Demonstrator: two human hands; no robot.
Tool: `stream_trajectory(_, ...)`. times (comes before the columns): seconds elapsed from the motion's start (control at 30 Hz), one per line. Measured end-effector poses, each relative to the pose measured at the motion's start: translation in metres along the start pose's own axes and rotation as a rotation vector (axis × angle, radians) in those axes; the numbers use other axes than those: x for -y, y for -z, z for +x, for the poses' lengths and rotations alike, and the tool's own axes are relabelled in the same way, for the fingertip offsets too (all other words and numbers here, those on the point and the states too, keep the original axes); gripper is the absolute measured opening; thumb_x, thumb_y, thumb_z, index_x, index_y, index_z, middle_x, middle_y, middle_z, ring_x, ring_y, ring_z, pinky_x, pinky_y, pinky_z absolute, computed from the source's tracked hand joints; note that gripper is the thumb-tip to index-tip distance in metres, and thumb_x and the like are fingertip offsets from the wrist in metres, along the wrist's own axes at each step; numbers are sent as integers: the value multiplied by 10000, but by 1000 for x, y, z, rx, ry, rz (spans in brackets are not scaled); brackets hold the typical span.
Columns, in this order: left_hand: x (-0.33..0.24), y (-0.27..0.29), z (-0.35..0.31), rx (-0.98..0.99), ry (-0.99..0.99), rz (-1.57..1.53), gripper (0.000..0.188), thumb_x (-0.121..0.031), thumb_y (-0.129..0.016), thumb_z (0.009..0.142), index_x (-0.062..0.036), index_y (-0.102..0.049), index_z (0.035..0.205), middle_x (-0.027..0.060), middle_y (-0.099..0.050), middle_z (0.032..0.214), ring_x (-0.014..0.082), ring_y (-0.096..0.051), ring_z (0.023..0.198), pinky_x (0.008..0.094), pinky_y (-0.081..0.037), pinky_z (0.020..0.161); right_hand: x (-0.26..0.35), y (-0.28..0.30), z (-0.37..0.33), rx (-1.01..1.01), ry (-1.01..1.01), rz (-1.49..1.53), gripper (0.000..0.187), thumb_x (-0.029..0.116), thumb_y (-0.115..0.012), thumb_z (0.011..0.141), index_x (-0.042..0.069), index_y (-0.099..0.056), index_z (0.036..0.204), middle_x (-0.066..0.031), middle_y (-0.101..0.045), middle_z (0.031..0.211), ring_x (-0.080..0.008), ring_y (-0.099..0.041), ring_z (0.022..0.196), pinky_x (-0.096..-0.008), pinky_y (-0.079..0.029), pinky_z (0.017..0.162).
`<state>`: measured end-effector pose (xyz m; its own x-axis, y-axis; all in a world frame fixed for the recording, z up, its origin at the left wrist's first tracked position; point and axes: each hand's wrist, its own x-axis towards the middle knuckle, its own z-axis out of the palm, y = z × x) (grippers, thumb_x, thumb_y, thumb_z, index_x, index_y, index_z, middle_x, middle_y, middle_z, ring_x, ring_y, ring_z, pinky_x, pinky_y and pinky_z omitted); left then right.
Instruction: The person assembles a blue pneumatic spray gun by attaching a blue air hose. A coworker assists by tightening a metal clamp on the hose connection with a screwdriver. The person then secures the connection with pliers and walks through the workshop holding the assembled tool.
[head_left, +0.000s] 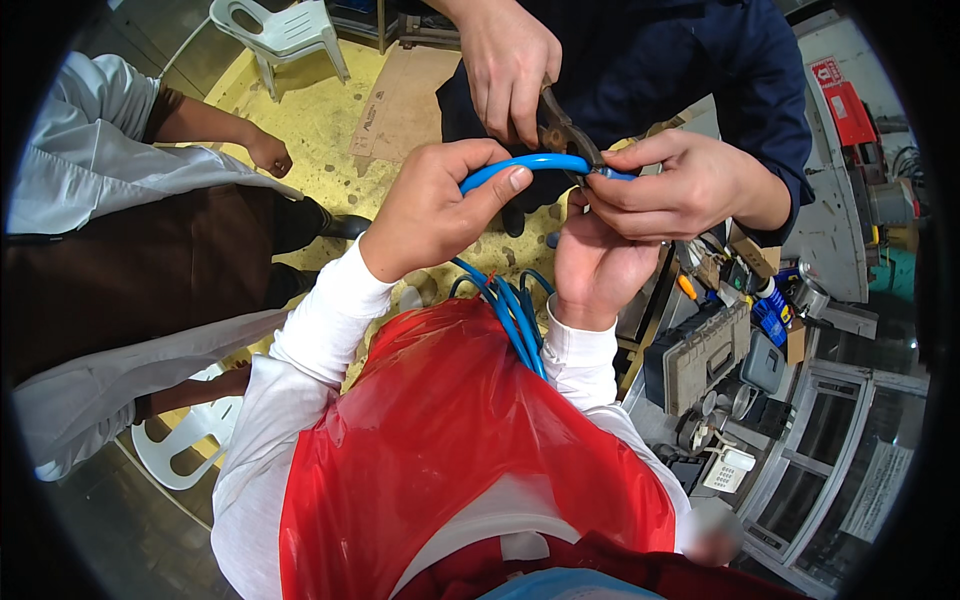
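A thick blue cable arches between my hands and a co-worker's. My left hand is closed round it, the thumb along its side. My right hand is palm up under the cable's end; its fingers are mostly hidden behind the co-worker's left hand, which pinches that end. In the co-worker's right hand are worn dark pliers, their jaws at the cable near its end. More loops of blue cable hang below, beside my red plastic apron.
Another person in white with a brown apron stands at the left. White plastic chairs are on the yellow floor. At the right are a grey toolbox, a telephone, a red case and cluttered tools.
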<state>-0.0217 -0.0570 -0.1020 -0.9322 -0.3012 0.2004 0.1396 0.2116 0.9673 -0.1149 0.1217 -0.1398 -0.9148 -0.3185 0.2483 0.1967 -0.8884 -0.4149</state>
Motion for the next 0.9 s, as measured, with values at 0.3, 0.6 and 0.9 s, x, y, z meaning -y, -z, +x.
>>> stream_trajectory(0.3, 2, -3, 1, 18, 5, -25, 310, -302, -717, 986, 4, -721, 933, 4, -522, 599, 81, -464, 562, 295, -378, 517, 1, -18, 0, -130, 39, -91, 407, 373, -440, 1094, 83, -636, 1302, -78, -676, 1248, -220, -629, 1131, -393, -462, 981)
stream_trajectory(0.6, -4, -4, 0, 43, 4, -64, 303, -312, -691, 1016, -13, -705, 968, -62, -532, 722, 43, -436, 682, 246, -357, 597, 7, -11, -1, -75, 32, -49, 466, 384, -383, 1113, 74, -577, 1403, -61, -625, 1367, -236, -595, 1240, -431, -448, 1088)
stream_trajectory(0.9, -17, -4, -2, 70, -48, -97, 280, -282, -678, 1023, -13, -702, 951, -43, -550, 722, 48, -464, 689, 252, -369, 602, 10, -9, 1, -27, 25, -82, 489, 412, -346, 1126, 67, -565, 1394, -80, -603, 1348, -231, -577, 1219, -435, -443, 1067)
